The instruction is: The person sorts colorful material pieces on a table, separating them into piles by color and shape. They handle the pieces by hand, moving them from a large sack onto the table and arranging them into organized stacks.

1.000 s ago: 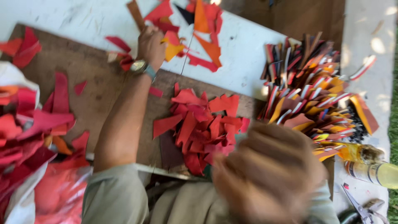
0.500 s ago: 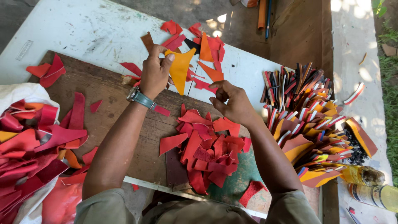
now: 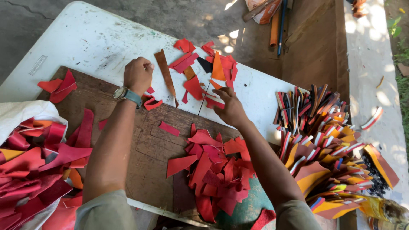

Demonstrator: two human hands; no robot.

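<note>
My left hand (image 3: 138, 74), with a wristwatch, is curled into a fist over the far edge of a brown work board (image 3: 140, 145). A long brown leather strip (image 3: 167, 76) lies just to its right, and a curled red scrap (image 3: 151, 103) sits by the wrist. I see nothing in the fist. My right hand (image 3: 229, 107) reaches onto the white table (image 3: 85, 38), its fingers spread and lying on a small red scrap (image 3: 211, 102). Beyond it lies a scatter of red and orange offcuts (image 3: 217, 68).
A heap of red scraps (image 3: 213, 174) covers the board's near right part. A white sack (image 3: 25, 113) full of red pieces stands at the left. A big pile of multicoloured strips (image 3: 328, 145) lies at the right. Rods and tools (image 3: 277, 21) lie on the ground beyond the table.
My left hand has let go of the orange piece and brown strip and closed into a fist. My right hand has moved from the red heap out onto the table.
</note>
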